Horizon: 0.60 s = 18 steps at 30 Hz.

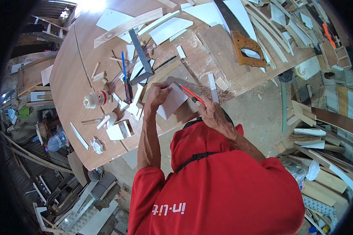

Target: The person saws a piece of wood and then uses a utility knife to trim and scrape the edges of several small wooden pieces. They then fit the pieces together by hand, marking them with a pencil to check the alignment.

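Note:
My left hand (159, 95) is closed on the upper left edge of a white board piece (172, 103) at the table's near edge. My right hand (215, 116) is wrapped round a red and black cutter knife (192, 94). The knife's tip points up and left, at the top corner of the white piece; whether it touches cannot be made out. Just beyond my hands lies a brown board (180, 74). Left of them are a metal try square (141, 51) and a blue and black tool (125, 76).
A handsaw (245, 49) with a wooden handle lies at the upper right of the table (68, 84). A jar (96, 99) with a red and white label stands left. White offcuts and wood strips (264, 29) are scattered about. Boards (329, 178) are piled on the right.

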Available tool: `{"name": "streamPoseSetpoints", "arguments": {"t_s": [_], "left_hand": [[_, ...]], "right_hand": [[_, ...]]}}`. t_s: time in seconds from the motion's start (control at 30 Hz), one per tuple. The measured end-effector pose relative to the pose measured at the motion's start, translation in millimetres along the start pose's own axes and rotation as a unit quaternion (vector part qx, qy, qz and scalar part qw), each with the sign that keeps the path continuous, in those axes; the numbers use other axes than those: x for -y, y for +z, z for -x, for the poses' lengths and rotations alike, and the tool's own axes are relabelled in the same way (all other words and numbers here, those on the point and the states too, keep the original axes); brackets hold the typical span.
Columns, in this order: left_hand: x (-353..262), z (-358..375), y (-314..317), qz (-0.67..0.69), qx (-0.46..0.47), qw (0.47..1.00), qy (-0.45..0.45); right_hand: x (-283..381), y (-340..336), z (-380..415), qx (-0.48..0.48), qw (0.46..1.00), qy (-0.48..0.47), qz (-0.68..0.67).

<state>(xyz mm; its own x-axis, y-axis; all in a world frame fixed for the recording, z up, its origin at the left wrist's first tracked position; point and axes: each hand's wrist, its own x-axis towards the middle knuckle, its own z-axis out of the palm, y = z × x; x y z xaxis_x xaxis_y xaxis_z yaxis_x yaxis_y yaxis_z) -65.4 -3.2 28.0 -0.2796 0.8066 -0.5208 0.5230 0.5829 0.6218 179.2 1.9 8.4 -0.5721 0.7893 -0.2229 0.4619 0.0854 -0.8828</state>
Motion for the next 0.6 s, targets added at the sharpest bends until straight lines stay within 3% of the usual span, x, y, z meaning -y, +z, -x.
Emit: {"name": "streamPoseSetpoints", "arguments": {"t_s": [0.17,0.6], "left_hand": [[-0.5,0.6,-0.3,0.001,-0.002,1.0,0.005],[-4.7,0.2,-1.3,-0.004,0.009,1.0,-0.018]], "right_hand": [[3.8,-3.6,-1.1,0.011,0.999,0.041,-0.013],[-0.8,-3.3,-1.9,0.003,1.0,-0.025,0.01]]}}
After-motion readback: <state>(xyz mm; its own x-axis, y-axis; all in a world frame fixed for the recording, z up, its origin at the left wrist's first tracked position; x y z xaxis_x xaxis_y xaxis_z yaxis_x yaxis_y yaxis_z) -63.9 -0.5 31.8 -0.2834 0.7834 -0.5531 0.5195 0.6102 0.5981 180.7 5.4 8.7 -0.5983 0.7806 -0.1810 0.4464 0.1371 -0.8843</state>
